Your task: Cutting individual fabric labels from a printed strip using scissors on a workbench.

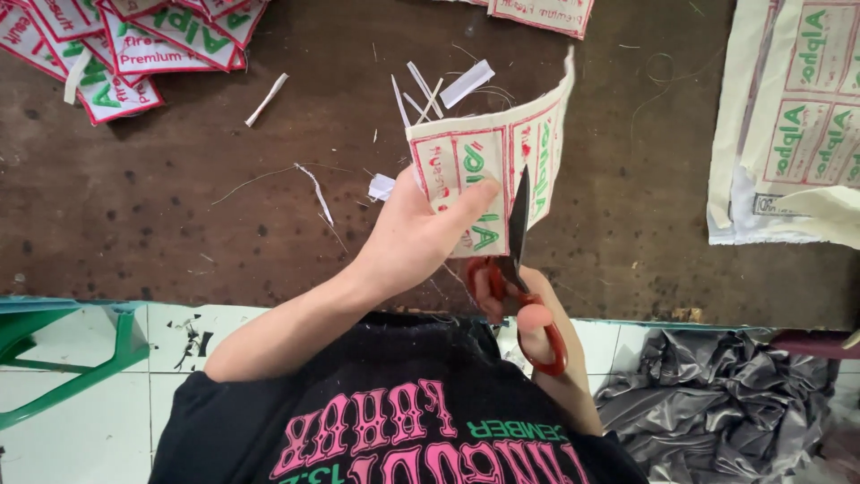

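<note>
left hand (421,235) pinching label strip (488,166); right hand (528,318) gripping red scissors (520,269), blades in strip.

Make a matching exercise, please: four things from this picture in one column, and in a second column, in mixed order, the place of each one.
Things:
1. scissors
2. strip of labels
3. pile of cut labels
4. grey crumpled sheet

Places:
A. top left corner of the brown table
B. on the floor, lower right
C. in the right hand
D. in the left hand, above the table

Pairs: 1-C, 2-D, 3-A, 4-B
</note>
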